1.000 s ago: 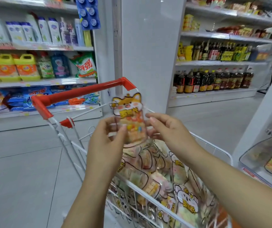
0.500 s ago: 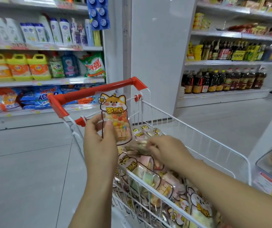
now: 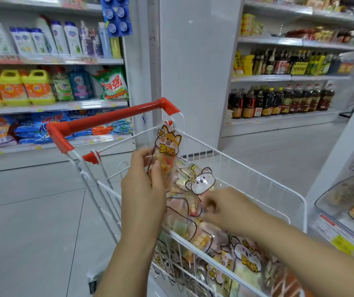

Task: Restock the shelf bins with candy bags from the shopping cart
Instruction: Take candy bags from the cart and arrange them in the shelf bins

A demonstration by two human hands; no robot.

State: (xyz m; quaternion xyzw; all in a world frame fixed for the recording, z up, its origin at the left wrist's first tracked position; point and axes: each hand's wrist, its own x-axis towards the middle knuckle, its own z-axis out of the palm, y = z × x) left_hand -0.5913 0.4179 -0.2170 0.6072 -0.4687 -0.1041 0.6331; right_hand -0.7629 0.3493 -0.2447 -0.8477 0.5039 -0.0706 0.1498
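Observation:
A white wire shopping cart (image 3: 257,185) with a red handle (image 3: 111,121) stands in front of me, full of clear candy bags printed with cartoon animals. My left hand (image 3: 144,189) holds one candy bag (image 3: 167,146) with an orange cat face upright above the cart's near corner. Inside the cart, my right hand (image 3: 225,209) pinches a second bag with a white bear face (image 3: 202,183), which tilts up from the pile. A clear shelf bin (image 3: 330,196) with a few candy bags shows at the right edge.
Shelves of detergent and shampoo (image 3: 43,82) line the left side. A white pillar (image 3: 193,61) rises behind the cart, and shelves of dark sauce bottles (image 3: 283,99) stand at the back right. Grey tiled floor (image 3: 32,232) spreads to my left.
My right hand let go of the cat bag, dropped into the cart and took hold of a bear-faced bag, lifting its top. My left hand kept the cat bag upright.

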